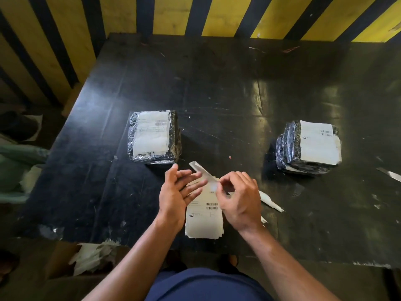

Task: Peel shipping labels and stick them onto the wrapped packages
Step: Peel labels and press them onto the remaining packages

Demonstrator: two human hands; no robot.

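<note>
Black, scuffed table (217,88), glossy in patches, set against a wall w/ yellow-black stripes (173,16).

Item 1: stack of shipping labels (205,220), white, barcodes visible, lying at near edge of table, centre, partly under both hands.

Item 2: left hand (175,192), fingers spread, palm turned inward, resting over left part of stack; holds nothing that can be seen.

Item 3: right hand (238,198), thumb and forefinger pinched on a narrow white paper strip (201,170). Strip rises up-left from the pinch, free end near the left hand's fingertips. Whether strip is backing or label edge: can't tell.

Item 4: wrapped package, left (154,136), dark contents under clear plastic film, flat on table, beyond the left hand. White label on top face, under or on the film; can't tell which.

Item 5: wrapped package, right (308,146), same wrap, well apart from item 4, white label on top, slightly askew.

Item 6: rolled/crumpled white paper scrap (271,202), on table just right of right hand.

Item 7: cardboard box (65,257) w/ crumpled white paper, floor level, lower left.

Item 8: blade-like object (390,174), far right edge, partly cut off.
</note>
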